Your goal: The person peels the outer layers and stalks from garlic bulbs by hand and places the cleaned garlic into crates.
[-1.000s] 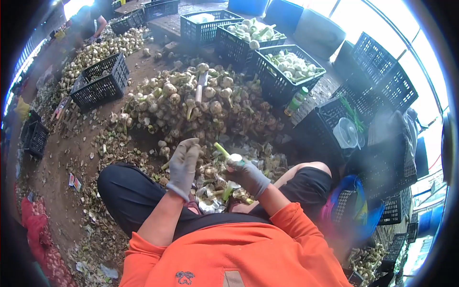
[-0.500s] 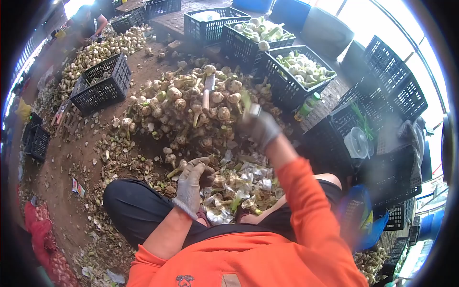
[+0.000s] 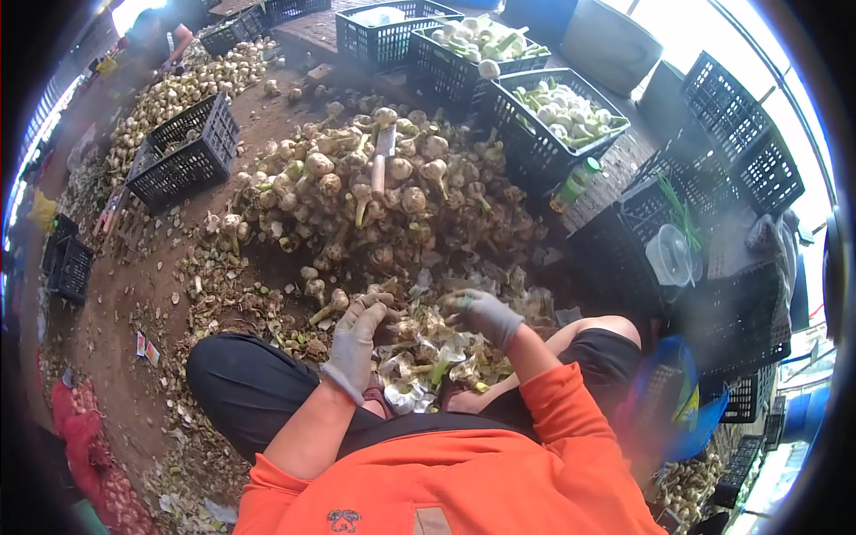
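The garlic heap [image 3: 401, 192] is spread on the floor before the crossed legs, and the knife [image 3: 379, 174] is left lying on top, as in both earlier frames. A stemmed bulb [image 3: 336, 302] is seen just beside the left hand [image 3: 359, 332], whose fingers are curled; whether anything is gripped by them cannot be told. The white bulb that was held in the right hand [image 3: 481, 314] a second ago, then carried out toward the crates, is no longer seen there. That hand has been drawn back over the peel [image 3: 437, 348], its fingers loosely spread and apart from the left.

Beyond the heap, two black crates [image 3: 526, 134] are filled with peeled garlic [image 3: 562, 109], and a bottle [image 3: 575, 185] is stood near the closer one. To the right, a clear tub [image 3: 669, 256] is set among more dark crates. The brown earth floor [image 3: 120, 267] is littered with scraps, and a red sack [image 3: 76, 437] is placed at the lower left. At the upper left, another person [image 3: 156, 40] is seen by a second heap [image 3: 192, 94]. The far right is washed out by daylight.
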Available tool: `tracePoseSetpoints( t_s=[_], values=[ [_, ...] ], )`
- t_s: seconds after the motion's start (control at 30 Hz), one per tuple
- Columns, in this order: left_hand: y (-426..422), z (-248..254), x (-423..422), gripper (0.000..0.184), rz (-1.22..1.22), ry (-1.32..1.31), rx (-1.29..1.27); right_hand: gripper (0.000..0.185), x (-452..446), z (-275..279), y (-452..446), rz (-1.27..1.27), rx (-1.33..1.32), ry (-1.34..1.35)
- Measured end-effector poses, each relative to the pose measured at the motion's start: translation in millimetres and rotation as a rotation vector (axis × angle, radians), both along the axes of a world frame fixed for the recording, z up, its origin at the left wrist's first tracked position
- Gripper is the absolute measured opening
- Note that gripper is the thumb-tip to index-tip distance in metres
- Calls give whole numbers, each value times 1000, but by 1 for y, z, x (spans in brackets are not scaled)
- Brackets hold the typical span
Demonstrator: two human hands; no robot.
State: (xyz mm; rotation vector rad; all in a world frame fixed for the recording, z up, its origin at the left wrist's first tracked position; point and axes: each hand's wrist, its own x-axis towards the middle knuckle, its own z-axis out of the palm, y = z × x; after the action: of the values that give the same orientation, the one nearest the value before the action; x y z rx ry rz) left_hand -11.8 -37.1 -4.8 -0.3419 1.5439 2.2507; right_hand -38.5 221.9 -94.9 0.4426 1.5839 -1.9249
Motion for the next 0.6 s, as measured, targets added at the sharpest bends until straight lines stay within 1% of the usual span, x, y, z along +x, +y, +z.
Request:
tracePoseSetpoints(
  t_s=[0.03,0.07,0.13,0.17,0.27,0.3,0.4,0.43,0.47,0.5,0.53,0.6],
  values=[
    [3,-1,-1,20,4,-6,-19,40,8,-2,-1,49,135,43],
    [6,-1,0,20,-4,1,-14,40,9,-2,1,57,163,76],
    [13,6,0,19,-10,18,-3,39,8,21,-5,82,218,145],
    [15,9,2,19,-20,26,-14,40,11,30,-9,39,197,215],
    [16,13,6,19,-14,53,-33,39,17,21,-12,36,222,208],
    [14,16,7,19,-7,39,-47,40,22,26,-15,61,239,183],
    [7,5,5,19,32,43,-16,39,25,-5,-16,248,429,267],
    [6,8,4,21,22,72,14,40,30,31,-26,277,467,213],
    [3,12,3,24,36,97,-101,38,26,-14,-13,411,707,493],
    [-1,-3,-1,26,107,166,-95,37,20,-40,-5,715,1115,713],
    [-5,7,-1,25,136,114,-90,32,24,-16,-13,772,1230,652],
    [-17,1,-2,24,242,94,73,25,21,-72,11,1214,1355,1019]
  ],
)
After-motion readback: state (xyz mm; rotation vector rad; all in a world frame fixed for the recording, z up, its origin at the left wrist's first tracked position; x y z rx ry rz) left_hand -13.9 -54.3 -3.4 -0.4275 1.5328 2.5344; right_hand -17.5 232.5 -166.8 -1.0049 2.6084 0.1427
